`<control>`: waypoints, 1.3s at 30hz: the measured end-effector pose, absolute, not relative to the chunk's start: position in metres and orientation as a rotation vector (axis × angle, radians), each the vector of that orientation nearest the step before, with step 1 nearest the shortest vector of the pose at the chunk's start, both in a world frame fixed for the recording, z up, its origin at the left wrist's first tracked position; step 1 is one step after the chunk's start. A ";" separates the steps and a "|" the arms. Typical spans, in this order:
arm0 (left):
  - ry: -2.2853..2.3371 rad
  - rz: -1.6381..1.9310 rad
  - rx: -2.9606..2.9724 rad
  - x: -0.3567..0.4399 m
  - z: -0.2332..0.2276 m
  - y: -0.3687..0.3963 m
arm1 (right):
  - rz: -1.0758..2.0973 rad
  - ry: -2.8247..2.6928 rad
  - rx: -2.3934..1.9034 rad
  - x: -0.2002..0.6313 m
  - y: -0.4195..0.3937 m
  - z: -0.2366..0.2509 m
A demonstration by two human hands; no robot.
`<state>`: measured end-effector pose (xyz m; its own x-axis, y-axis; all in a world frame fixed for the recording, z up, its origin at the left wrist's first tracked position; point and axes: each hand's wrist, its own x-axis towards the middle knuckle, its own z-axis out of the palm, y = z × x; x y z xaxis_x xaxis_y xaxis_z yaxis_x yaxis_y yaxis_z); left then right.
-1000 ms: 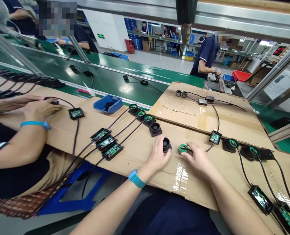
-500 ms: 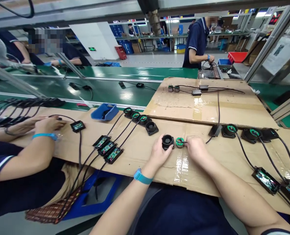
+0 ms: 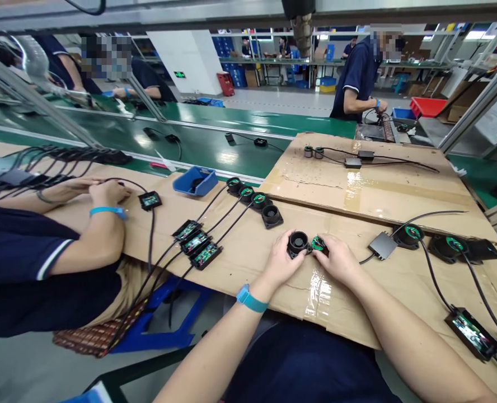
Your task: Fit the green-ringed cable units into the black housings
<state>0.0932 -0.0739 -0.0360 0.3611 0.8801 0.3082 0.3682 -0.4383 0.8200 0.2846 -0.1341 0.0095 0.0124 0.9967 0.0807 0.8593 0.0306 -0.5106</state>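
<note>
Cardboard sheets (image 3: 357, 190) cover the table in a factory hall, with a green conveyor belt (image 3: 198, 140) running along the far side.

Near the front edge of the cardboard, a black round fan housing (image 3: 298, 243) sits in the left hand (image 3: 282, 262), whose fingers curl around its left side and clamp it. Touching the housing's right side is a small green circuit ring (image 3: 318, 243), pinched between the fingertips of the right hand (image 3: 338, 260). A black cable runs from the ring rightward past the right hand to a flat grey driver box (image 3: 382, 245) lying lid-up on the cardboard. A blue wristband (image 3: 251, 299) wraps the left wrist.

Just left of and behind the housing stands a row of four more black fan units (image 3: 254, 202), three of them showing green rings, the nearest one a square black frame. Their cables lead down-left to three open driver boxes (image 3: 197, 245) with green boards inside. Behind that row lies a blue plastic tray (image 3: 195, 181).

Right of the housing, past the grey box, lie further fan units (image 3: 408, 235) with cables leading to open boxes at the table's right edge.

Far left of the housing, another person's hands (image 3: 106, 191) rest on the cardboard beside a small open box (image 3: 150, 200). Beyond the belt, a standing person (image 3: 357, 78) in dark blue works at another station.
</note>
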 end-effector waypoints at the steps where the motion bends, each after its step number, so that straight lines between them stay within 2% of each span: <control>1: 1.074 1.016 1.965 0.093 -0.035 -0.074 | 0.432 -1.869 -1.886 0.285 -0.133 0.010; 8: 0.962 1.116 2.000 0.093 -0.030 -0.076 | 0.119 -1.507 -1.701 0.272 -0.150 0.036; 15: 0.808 1.265 2.144 0.094 -0.034 -0.079 | 0.145 -1.651 -1.444 0.242 -0.151 0.022; 23: 0.795 1.249 2.110 0.095 -0.029 -0.080 | 0.113 -1.775 -1.445 0.244 -0.146 0.018; 32: 0.832 1.305 2.157 0.096 -0.032 -0.081 | 0.184 -1.720 -1.698 0.234 -0.148 0.014; 39: 0.816 1.195 2.105 0.100 -0.036 -0.081 | 0.081 -1.956 -1.592 0.252 -0.142 -0.007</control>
<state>0.1000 -0.0811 -0.0363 0.4120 0.7416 0.5295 0.2230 -0.6455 0.7305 0.2520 -0.1418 -0.0065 -0.0926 0.9063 0.4124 0.8689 0.2758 -0.4110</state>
